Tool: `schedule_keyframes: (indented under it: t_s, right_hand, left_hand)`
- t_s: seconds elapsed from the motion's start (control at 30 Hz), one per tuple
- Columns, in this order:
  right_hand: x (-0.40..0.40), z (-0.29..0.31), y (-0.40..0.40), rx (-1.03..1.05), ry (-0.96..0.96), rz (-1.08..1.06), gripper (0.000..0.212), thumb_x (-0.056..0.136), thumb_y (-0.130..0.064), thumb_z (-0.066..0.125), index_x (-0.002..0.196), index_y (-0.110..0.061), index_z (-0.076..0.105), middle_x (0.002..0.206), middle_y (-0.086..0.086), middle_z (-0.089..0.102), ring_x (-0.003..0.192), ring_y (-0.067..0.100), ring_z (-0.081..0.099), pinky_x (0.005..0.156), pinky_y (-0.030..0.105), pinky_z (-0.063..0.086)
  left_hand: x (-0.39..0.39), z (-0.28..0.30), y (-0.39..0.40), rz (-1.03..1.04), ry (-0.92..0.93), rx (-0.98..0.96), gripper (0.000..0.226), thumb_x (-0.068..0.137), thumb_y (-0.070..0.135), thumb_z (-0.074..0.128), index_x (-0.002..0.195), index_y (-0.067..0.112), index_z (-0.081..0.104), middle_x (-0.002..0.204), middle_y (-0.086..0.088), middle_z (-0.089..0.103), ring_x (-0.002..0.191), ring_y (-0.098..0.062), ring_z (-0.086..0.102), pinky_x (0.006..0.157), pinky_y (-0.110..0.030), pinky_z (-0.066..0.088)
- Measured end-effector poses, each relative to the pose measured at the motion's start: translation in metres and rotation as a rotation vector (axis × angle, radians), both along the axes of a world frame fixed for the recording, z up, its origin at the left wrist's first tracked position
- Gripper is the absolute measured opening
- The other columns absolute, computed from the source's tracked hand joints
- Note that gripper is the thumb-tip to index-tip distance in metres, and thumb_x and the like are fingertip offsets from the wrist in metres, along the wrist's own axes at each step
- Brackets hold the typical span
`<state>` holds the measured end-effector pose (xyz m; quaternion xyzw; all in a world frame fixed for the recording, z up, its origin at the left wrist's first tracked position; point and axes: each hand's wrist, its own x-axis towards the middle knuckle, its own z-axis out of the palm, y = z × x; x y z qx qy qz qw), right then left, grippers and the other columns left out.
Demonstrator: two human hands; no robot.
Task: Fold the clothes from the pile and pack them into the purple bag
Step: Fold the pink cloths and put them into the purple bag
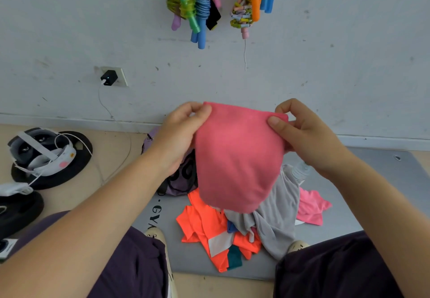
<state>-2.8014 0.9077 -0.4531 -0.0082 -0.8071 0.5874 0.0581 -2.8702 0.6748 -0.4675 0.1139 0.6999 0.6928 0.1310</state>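
Note:
I hold a pink garment (237,156) up in front of me, and it hangs down over the pile. My left hand (179,135) pinches its top left corner and my right hand (302,132) pinches its top right corner. Below it lies the pile on a grey mat (381,188): an orange shirt (204,225), a grey garment (277,218) and another pink piece (311,207). The purple bag (179,181) sits on the floor behind the pile, mostly hidden by my left hand and the held garment.
Black weight plates (76,165) with a white headset (44,156) lie on the floor at left. A charger (109,78) is plugged into the wall socket. Coloured jump ropes (197,4) hang on the wall above. My knees and shoes frame the mat.

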Motion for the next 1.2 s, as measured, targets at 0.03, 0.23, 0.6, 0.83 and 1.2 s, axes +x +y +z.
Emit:
schedule_keyframes:
  t_s: [0.03,0.23,0.6,0.83,1.2]
  right_hand:
    - [0.001,0.002,0.000,-0.018,0.025,-0.029,0.014,0.097,-0.025,0.057,0.086,-0.022,0.049,0.049,-0.008,0.044,0.045,0.008,0.043,0.045,0.016,0.041]
    - [-0.003,-0.001,-0.003,-0.416,-0.028,-0.047,0.030,0.084,-0.047,0.066,0.095,-0.020,0.063,0.078,0.005,0.058,0.071,0.015,0.053,0.066,0.028,0.048]
    - [-0.002,-0.021,-0.009,-0.323,-0.126,0.048,0.021,0.096,-0.027,0.059,0.113,-0.021,0.071,0.102,0.009,0.074,0.085,0.016,0.068,0.072,0.029,0.056]
    - [-0.003,-0.019,-0.007,-0.294,-0.089,-0.127,0.034,0.093,-0.034,0.063,0.126,-0.029,0.054,0.067,-0.008,0.067,0.067,0.007,0.064,0.067,0.027,0.054]
    - [-0.001,-0.012,-0.001,-0.219,-0.050,0.056,0.031,0.084,-0.006,0.071,0.112,-0.020,0.067,0.091,0.002,0.076,0.083,0.010,0.069,0.074,0.017,0.052]
  left_hand:
    - [-0.002,0.002,-0.002,-0.073,-0.080,0.120,0.038,0.089,0.050,0.063,0.106,0.016,0.069,0.090,0.002,0.069,0.081,-0.013,0.064,0.069,-0.029,0.053]
    - [0.002,-0.011,0.000,-0.300,-0.160,-0.032,0.018,0.074,0.031,0.079,0.092,0.031,0.078,0.104,0.002,0.075,0.101,-0.015,0.070,0.089,-0.036,0.051]
    - [-0.011,-0.018,-0.007,-0.004,-0.015,-0.159,0.051,0.062,0.064,0.074,0.092,0.023,0.076,0.094,0.003,0.077,0.086,-0.012,0.073,0.079,-0.034,0.055]
    - [-0.009,-0.010,-0.008,-0.066,-0.135,0.113,0.036,0.087,0.020,0.070,0.121,0.013,0.059,0.099,-0.002,0.074,0.084,-0.014,0.071,0.067,-0.025,0.055]
    - [-0.009,-0.009,-0.012,-0.108,0.087,-0.083,0.039,0.082,-0.003,0.072,0.109,0.024,0.068,0.092,-0.001,0.077,0.086,-0.013,0.072,0.077,-0.025,0.057]
